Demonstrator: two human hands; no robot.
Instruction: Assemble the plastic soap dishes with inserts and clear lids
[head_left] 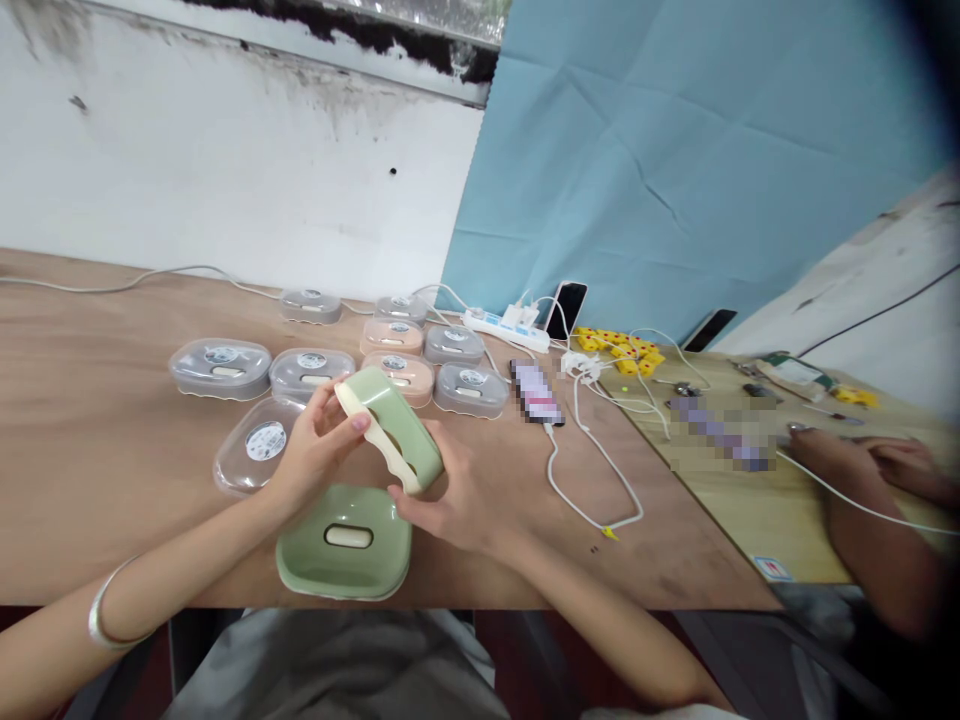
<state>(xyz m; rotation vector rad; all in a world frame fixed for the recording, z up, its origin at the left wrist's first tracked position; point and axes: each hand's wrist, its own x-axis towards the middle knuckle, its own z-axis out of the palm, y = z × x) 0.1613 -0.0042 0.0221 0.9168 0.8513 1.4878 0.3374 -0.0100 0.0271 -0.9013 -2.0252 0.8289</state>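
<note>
Between both my hands, above the table, is a tilted small green plastic box (409, 430) with a wavy cream edge. My left hand (322, 440) grips its cream edge at the upper left, thumb on the near side. With fingers and thumb, my right hand (457, 490) holds its lower right end. Below them a larger green plastic box (300, 555) rests near the table's front edge; a cream oval piece (349, 537) shows in it. A clear lid (232, 455) with a round label lies left of my left hand, partly hidden by it.
Several grey lidded boxes (221, 370) and pink ones (394, 337) stand towards the wall. A power strip (506, 328), a charging phone (536, 390) and loose white cables (637, 500) lie to the right. Another person's hands (840, 460) are at the neighbouring table.
</note>
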